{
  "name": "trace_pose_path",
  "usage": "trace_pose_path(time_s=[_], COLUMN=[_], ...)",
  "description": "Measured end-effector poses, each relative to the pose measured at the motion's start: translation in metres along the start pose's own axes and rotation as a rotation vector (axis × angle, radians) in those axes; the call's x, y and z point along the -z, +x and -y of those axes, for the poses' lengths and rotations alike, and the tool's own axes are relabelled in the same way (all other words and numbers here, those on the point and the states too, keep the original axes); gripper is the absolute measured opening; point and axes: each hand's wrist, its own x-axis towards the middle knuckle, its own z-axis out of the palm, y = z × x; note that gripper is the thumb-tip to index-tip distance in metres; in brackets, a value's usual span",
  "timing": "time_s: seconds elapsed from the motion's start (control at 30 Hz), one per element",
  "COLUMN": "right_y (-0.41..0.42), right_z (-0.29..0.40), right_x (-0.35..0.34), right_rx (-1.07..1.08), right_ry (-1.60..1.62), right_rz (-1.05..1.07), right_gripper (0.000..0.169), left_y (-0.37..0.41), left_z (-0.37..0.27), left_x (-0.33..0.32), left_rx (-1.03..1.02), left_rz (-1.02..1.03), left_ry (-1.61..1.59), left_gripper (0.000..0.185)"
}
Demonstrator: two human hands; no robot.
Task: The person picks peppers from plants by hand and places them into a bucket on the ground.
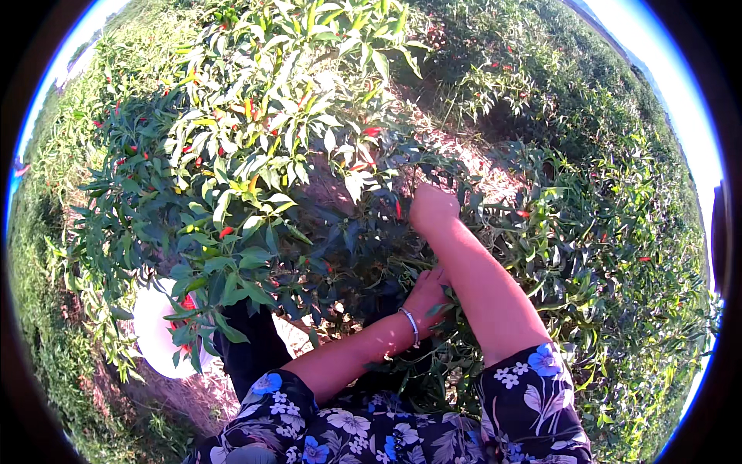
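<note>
My right hand (433,209) reaches into a leafy chilli pepper plant (272,168), its fingers bent and turned away from view. Just left of it hangs a red chilli (398,210), apart from the hand. Lower down, my left hand (428,297), with a silver bracelet (410,326) at the wrist, is among shaded leaves below my right forearm. Leaves and shadow cover some of its fingers. What either hand holds is hidden. More red chillies (371,131) and an orange one (253,182) show on the sunlit stems.
At the lower left stands a white bucket (152,333) with red chillies (186,304) inside, partly behind leaves. Dry soil (174,400) shows beside it. Dense pepper plants (614,243) fill the right side. A strip of dry ground (464,148) runs between the plants ahead.
</note>
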Motion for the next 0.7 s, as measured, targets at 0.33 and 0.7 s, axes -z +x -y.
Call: trace_pose_path(time_s=[0.33,0.7], right_y=[0.069,0.024], right_z=[-0.089,-0.072], right_x=[-0.079,-0.093], right_rx=[-0.132,0.009], right_ry=[1.403,1.265], right_rz=[0.485,0.284], right_gripper=[0.014,0.019], left_y=[0.009,0.135], left_z=[-0.027,0.072], left_x=[0.054,0.175], left_rx=[-0.136,0.358], left_rz=[0.264,-0.47], left_ry=[0.388,0.271], left_gripper=[0.061,0.042])
